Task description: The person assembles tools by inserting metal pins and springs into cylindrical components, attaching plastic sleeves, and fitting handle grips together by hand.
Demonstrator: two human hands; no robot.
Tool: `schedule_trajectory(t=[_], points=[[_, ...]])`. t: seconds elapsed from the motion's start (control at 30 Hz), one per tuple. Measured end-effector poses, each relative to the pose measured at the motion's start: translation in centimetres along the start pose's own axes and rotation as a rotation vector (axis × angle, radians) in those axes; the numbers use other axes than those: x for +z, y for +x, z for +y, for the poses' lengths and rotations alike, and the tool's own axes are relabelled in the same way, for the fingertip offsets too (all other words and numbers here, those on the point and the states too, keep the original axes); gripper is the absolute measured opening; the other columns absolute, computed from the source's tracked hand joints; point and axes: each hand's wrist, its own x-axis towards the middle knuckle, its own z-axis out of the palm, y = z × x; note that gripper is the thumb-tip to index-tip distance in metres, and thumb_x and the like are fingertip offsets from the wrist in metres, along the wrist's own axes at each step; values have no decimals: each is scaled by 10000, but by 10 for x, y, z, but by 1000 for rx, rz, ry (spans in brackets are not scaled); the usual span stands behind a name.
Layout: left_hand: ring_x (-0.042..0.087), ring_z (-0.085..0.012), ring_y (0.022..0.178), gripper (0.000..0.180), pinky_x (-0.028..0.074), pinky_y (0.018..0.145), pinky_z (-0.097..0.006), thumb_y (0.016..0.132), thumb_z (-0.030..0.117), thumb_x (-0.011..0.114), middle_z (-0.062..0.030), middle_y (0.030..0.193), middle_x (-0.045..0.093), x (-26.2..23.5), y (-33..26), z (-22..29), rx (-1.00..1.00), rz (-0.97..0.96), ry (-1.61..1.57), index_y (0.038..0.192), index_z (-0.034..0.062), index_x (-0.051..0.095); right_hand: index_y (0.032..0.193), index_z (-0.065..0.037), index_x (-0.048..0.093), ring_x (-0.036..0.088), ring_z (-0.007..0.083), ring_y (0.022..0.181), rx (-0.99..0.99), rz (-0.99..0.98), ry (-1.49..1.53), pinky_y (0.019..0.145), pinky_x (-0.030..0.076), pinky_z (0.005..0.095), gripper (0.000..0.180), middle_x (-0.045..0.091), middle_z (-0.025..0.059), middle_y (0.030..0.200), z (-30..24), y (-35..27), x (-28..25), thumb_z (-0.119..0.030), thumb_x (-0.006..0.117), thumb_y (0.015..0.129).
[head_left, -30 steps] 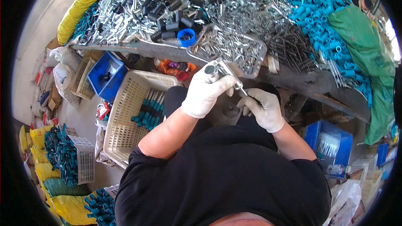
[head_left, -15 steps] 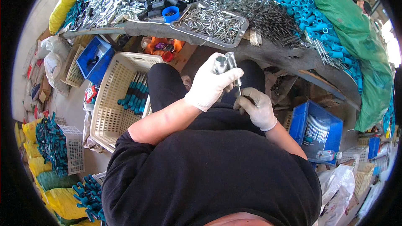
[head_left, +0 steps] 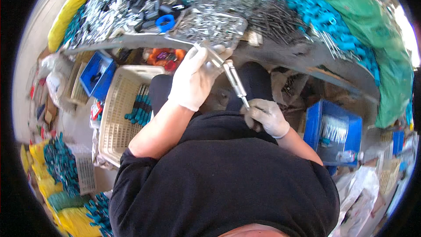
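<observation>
My left hand (head_left: 192, 78), in a white glove, is closed round a short silver metal tube (head_left: 214, 58), its fingers toward the bench edge. My right hand (head_left: 266, 117), gloved too, pinches the thin end of a metal rod (head_left: 246, 102) over my lap. On that rod sits a silver metal sleeve (head_left: 235, 79), tilted up and left. The sleeve's upper end meets or overlaps the lower end of the tube; blur hides whether they touch.
Ahead is a bench heaped with metal parts (head_left: 118, 11), dark springs (head_left: 280, 19) and turquoise tubes (head_left: 337, 28). A clear tray (head_left: 242, 30) of small pins lies at its edge, beside a blue ring (head_left: 165, 23). A cream basket (head_left: 115, 118) stands left, a blue crate (head_left: 312, 127) right.
My left hand has moved up and left with the tube, and the sleeve on the rod now shows outside its grip. My right hand keeps its pinch. The whole view has shifted slightly and blurred.
</observation>
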Motion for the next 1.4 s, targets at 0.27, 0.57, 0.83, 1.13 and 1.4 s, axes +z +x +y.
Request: schedule_trajectory(t=[0.27, 0.57, 0.83, 1.13, 1.4], points=[[579, -354, 1113, 382, 472, 961, -474, 991, 206, 503, -166, 1115, 573, 14, -15, -36, -108, -101, 452, 1312, 39, 380, 1040, -22, 652, 539, 77, 598, -116, -23, 0, 531, 429, 226, 270, 612, 14, 722, 17, 8, -16, -256, 547, 954], [601, -312, 1051, 629, 440, 975, -441, 962, 230, 526, -136, 1013, 600, 51, -6, -90, -324, -166, 522, 1463, 50, 191, 905, -35, 635, 502, 99, 516, -130, 102, 379, 474, 397, 245, 261, 573, 26, 635, 25, -15, -25, -279, 552, 948], [289, -86, 446, 374, 243, 406, -235, 1024, 357, 383, 20, 597, 325, 35, 13, -126, -782, 43, 418, 1261, 88, 489, 990, -51, 685, 653, 185, 785, 161, 311, -474, 729, 517, 317, 280, 690, 91, 912, 20, -102, -180, -298, 621, 873], [385, -107, 451, 287, 287, 404, -236, 967, 309, 476, -27, 677, 504, 20, 35, -147, -966, 100, 555, 1115, 67, 525, 1003, -91, 705, 639, 341, 988, 861, 985, -993, 883, 490, 413, 266, 679, 190, 1022, 178, -195, -339, -184, 612, 772], [446, -124, 481, 305, 309, 411, -232, 950, 307, 520, -44, 731, 554, 10, 37, -146, -987, 155, 470, 1148, 76, 540, 1144, -26, 588, 582, 385, 1117, 1043, 918, -1069, 942, 463, 486, 322, 593, 240, 1209, 203, -158, -347, -128, 359, 941]])
